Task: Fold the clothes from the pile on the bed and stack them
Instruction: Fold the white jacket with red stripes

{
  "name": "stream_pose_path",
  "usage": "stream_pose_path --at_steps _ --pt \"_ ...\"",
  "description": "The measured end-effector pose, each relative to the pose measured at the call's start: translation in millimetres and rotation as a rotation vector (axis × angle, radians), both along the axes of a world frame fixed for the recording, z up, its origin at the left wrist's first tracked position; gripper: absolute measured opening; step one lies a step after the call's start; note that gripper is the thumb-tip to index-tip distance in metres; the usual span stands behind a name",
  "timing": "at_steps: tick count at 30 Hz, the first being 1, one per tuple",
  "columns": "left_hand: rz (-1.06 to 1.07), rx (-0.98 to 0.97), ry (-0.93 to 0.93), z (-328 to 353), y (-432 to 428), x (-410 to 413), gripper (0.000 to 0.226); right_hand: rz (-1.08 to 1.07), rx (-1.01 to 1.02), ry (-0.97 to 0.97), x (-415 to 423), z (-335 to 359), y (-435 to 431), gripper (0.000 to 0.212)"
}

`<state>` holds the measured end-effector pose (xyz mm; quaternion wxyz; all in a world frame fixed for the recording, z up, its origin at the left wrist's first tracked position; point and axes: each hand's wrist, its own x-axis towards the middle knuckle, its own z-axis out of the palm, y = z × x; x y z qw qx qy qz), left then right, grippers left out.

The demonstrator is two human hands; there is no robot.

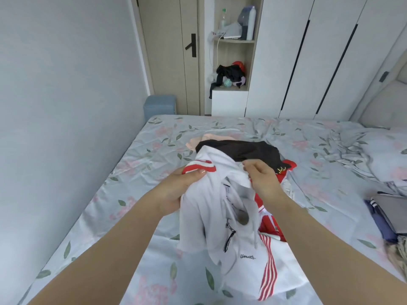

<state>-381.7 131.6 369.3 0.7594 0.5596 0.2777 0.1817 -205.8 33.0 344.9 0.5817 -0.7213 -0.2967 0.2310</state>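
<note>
Head view, the only one. Left hand (187, 183) has its fingers curled round a bunch of a white zip-up hooded jacket with red stripes (220, 216), thumb on top, gripping right by the red-and-white ribbed cuff. Right hand (262, 177) pinches a fold of the same jacket's white fabric near the collar or hood edge, fingers curled in. The jacket is held up between both hands over the floral-print bed (154, 150). Its lower part, with zip, drawstring and striped panel, trails down onto the sheet close to the person. It is crumpled, with no fold lines in it.

Behind the hands is the pile: a black garment (246, 150) on top, a peach garment (202, 140) poking out at its far-left edge, and a red garment (288, 167) at the right, partly under the jacket. All of it is loose and unfolded.

At the right edge of the bed sit a flat grey item (392, 208) and a navy item (378, 221). They look folded and are probably the start of the stack, but they are cut off by the frame, so I cannot be sure.

Progress: early to middle, I judge. At most a couple of pieces are done. The jacket is in hand but needs spreading out flat before any fold. At least three more garments wait in the pile.
</note>
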Motion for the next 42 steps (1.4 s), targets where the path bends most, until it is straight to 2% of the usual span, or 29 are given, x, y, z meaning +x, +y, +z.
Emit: stream_pose_path --at_steps 2,4,6,8,11,14,18,21,24,26,27,28,31,33,35,38,42 --pt "0.055 -0.089 -0.057 5.2 9.2 -2.0 0.016 -0.097 -0.174 0.081 5.9 -19.8 0.4 0.021" --pt "0.070 -0.140 -0.125 10.4 18.8 -3.0 0.019 -0.074 -0.354 0.319 4.3 -35.1 -0.2 0.036" --pt "0.059 -0.163 -0.177 16.1 26.7 -3.5 0.029 -0.001 -0.401 0.622 -2.0 -46.2 0.9 0.049" --pt "0.080 -0.146 -0.185 17.6 34.6 -4.1 0.029 0.097 -0.373 0.716 -5.1 -54.7 5.9 0.051" --pt "0.156 -0.105 -0.112 13.0 47.1 -7.9 0.023 0.077 -0.274 0.647 0.2 -44.9 13.3 0.015" --pt "0.190 -0.093 -0.041 4.8 52.5 -11.8 0.021 0.035 -0.130 0.620 14.9 -34.1 17.6 0.025" --pt "0.205 -0.120 -0.021 -1.3 52.1 -13.1 0.022 0.076 -0.128 0.377 13.8 -36.4 20.7 0.020" --pt "0.188 -0.155 -0.055 -1.9 52.4 -13.8 0.024 0.161 -0.169 0.398 8.7 -43.7 23.0 0.020" --pt "0.183 -0.222 -0.079 -3.5 54.5 -13.8 0.044 0.217 -0.345 0.362 -4.3 -44.1 25.1 0.032" --pt "0.190 -0.247 -0.075 -4.0 57.7 -11.9 0.050 0.191 -0.340 0.437 -7.1 -47.8 23.3 0.043" --pt "0.199 -0.244 -0.068 -4.2 60.3 -10.5 0.048 0.191 -0.326 0.498 -8.0 -46.2 20.1 0.039" --pt "0.215 -0.217 -0.045 -4.4 63.8 -9.3 0.043 0.199 -0.307 0.525 -7.7 -43.5 16.8 0.032" --pt "0.257 0.019 0.201 -6.4 77.7 -9.6 0.031 0.137 -0.255 0.277 9.2 -33.7 14.9 0.008" --pt "0.253 0.197 0.384 -7.3 86.4 -10.1 0.030 0.076 -0.182 0.227 18.7 -17.7 16.9 0.011" --pt "0.286 0.319 0.458 -2.9 91.2 -8.0 0.028 0.081 -0.083 0.263 26.3 1.8 17.9 0.024" --pt "0.369 0.406 0.429 14.8 94.7 -3.0 0.028 0.153 0.063 0.239 30.2 37.1 13.7 0.043" --pt "0.434 0.432 0.173 52.5 85.1 1.8 0.026 -0.007 0.232 -0.038 31.7 88.4 0.5 0.047"
